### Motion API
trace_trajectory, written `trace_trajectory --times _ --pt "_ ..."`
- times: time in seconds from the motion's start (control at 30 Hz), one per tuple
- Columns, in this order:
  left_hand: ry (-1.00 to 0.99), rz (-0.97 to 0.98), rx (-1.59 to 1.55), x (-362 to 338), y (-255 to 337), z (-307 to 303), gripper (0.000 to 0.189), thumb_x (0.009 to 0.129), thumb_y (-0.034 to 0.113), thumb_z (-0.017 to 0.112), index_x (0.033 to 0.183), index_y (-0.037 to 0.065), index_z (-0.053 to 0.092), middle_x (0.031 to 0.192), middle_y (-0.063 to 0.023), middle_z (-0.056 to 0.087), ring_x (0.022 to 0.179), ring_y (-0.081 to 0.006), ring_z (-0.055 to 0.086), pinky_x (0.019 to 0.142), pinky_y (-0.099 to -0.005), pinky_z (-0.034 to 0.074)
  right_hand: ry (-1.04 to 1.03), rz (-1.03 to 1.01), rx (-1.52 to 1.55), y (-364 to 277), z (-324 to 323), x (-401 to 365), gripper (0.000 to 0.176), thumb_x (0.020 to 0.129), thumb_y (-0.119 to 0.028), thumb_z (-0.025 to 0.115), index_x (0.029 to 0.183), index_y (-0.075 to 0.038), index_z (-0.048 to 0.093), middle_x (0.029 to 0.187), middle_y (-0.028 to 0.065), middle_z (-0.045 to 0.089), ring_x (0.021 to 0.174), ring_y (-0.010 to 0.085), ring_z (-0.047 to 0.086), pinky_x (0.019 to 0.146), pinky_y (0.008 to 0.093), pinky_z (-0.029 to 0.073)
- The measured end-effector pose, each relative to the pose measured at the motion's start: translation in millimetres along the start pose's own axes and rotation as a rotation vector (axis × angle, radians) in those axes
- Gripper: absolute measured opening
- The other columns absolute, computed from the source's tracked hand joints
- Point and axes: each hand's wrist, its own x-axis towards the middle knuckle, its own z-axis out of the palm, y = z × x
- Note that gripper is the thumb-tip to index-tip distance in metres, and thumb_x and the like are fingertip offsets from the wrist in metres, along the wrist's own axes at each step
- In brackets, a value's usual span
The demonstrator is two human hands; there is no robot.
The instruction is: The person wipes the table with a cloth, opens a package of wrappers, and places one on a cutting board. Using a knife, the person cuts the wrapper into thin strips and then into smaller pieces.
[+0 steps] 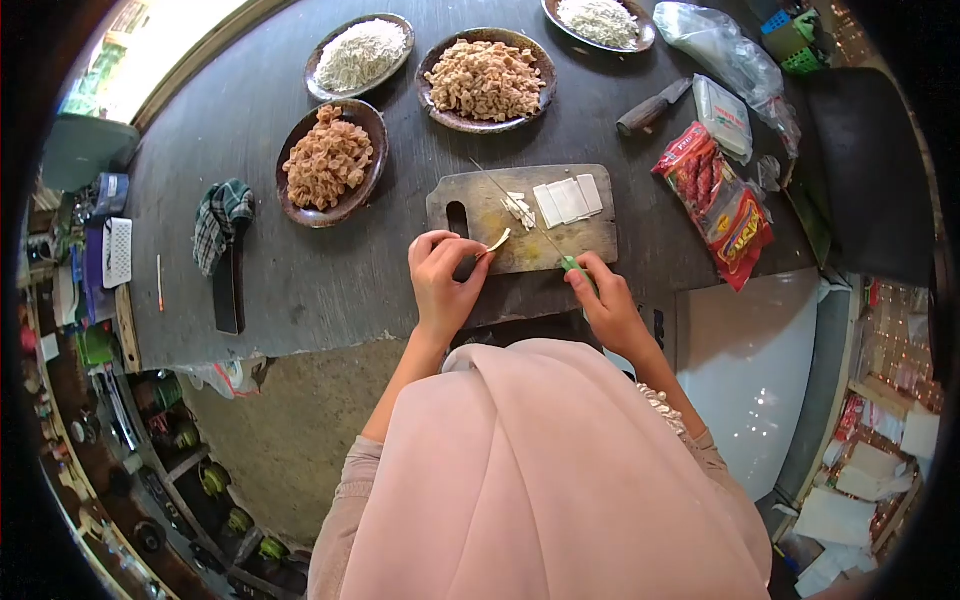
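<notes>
Between the fingertips of my left hand [446, 280] is a thin pale strip [499, 240], pinched over the near left part of the wooden cutting board [460, 192]. My right hand [606, 303] is closed around the green handle of a knife [570, 264] at the board's near right edge. The knife's thin blade points up and left across the board. Several flat white slices [567, 201] lie side by side at the board's right. Left of them is a small pile of cut white strips [518, 208], next to the blade.
Brown plates hold brown chopped pieces [487, 78], more brown pieces [327, 160] and white shreds [361, 55]. At right lie a wooden-handled knife [645, 112], a white packet [722, 118], a red sausage packet [715, 205] and a plastic bag [715, 40]. A checked cloth [222, 222] lies left.
</notes>
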Motion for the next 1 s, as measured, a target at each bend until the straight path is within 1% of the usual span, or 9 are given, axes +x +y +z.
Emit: trace_trajectory --times 0.13,0.2,0.27,0.33,0.43,0.5,0.7,0.97,1.0 --pt "0.031 0.008 0.076 7.0 16.7 8.0 0.019 0.071 0.006 0.084 0.086 0.009 0.073 0.087 -0.0017 0.069 0.095 -0.0249 0.061 0.090 -0.0398 0.043 -0.060 -0.010 0.026 2.4 -12.5 5.5 0.027 0.104 -0.027 0.051 0.105 0.000 0.054 0.065 0.0185 0.053 0.059 0.0288 0.052 0.059 0.0402 0.040" --pt "0.051 -0.008 0.093 6.4 17.9 14.6 0.018 0.071 0.006 0.083 0.086 0.009 0.073 0.089 -0.0022 0.070 0.095 -0.0246 0.060 0.090 -0.0392 0.043 -0.119 0.011 0.012 4.1 -19.4 8.3 0.025 0.105 -0.023 0.049 0.102 0.001 0.056 0.075 0.0078 0.056 0.067 0.0115 0.048 0.062 0.0305 0.041" --pt "0.073 -0.024 0.109 5.2 19.4 20.3 0.018 0.072 0.005 0.083 0.086 0.009 0.073 0.090 -0.0027 0.070 0.096 -0.0242 0.060 0.090 -0.0387 0.043 -0.151 -0.007 0.044 7.5 -24.9 10.2 0.025 0.105 -0.023 0.049 0.103 0.001 0.055 0.075 0.0081 0.056 0.068 0.0117 0.049 0.063 0.0307 0.042" --pt "0.078 -0.131 0.092 3.3 21.6 23.7 0.018 0.073 0.005 0.083 0.087 0.008 0.073 0.089 -0.0035 0.069 0.096 -0.0234 0.060 0.088 -0.0375 0.043 -0.182 -0.022 0.077 10.8 -29.6 9.9 0.025 0.105 -0.023 0.049 0.104 0.002 0.055 0.075 0.0085 0.057 0.069 0.0119 0.049 0.063 0.0309 0.042" --pt "0.098 -0.148 0.131 3.7 27.0 27.7 0.017 0.073 0.004 0.083 0.087 0.008 0.073 0.088 -0.0036 0.069 0.095 -0.0229 0.059 0.088 -0.0366 0.043 -0.282 0.006 0.107 13.7 -34.8 10.0 0.025 0.105 -0.023 0.050 0.107 0.002 0.052 0.075 0.0112 0.056 0.069 0.0141 0.050 0.065 0.0335 0.043" --pt "0.117 -0.161 0.144 3.6 30.2 30.0 0.018 0.073 0.004 0.083 0.087 0.008 0.073 0.087 -0.0031 0.069 0.095 -0.0227 0.059 0.087 -0.0364 0.043 -0.291 -0.035 0.074 14.0 -35.1 10.2 0.024 0.104 -0.023 0.050 0.107 0.001 0.050 0.070 0.0225 0.055 0.063 0.0385 0.055 0.062 0.0447 0.042" --pt "0.125 -0.153 0.148 2.0 28.2 29.6 0.018 0.072 0.004 0.083 0.086 0.009 0.073 0.086 -0.0013 0.069 0.095 -0.0222 0.059 0.089 -0.0370 0.042 -0.312 0.060 0.027 14.1 -30.8 8.6 0.024 0.104 -0.023 0.050 0.106 0.001 0.048 0.071 0.0254 0.058 0.071 0.0459 0.059 0.064 0.0486 0.043" --pt "0.102 -0.130 0.128 6.0 23.0 26.6 0.017 0.071 0.005 0.083 0.085 0.011 0.074 0.086 -0.0009 0.069 0.095 -0.0221 0.059 0.091 -0.0379 0.041 -0.282 0.081 -0.034 21.1 -11.1 1.1 0.025 0.103 -0.025 0.051 0.108 -0.001 0.049 0.073 0.0262 0.061 0.071 0.0485 0.060 0.062 0.0503 0.044" --pt "0.110 -0.140 0.116 5.6 22.9 27.7 0.017 0.071 0.006 0.083 0.085 0.012 0.074 0.085 0.0006 0.070 0.095 -0.0220 0.059 0.092 -0.0390 0.039 -0.262 0.080 -0.042 21.3 -9.5 -0.1 0.025 0.103 -0.026 0.052 0.108 -0.001 0.049 0.073 0.0261 0.061 0.072 0.0486 0.061 0.061 0.0502 0.044"
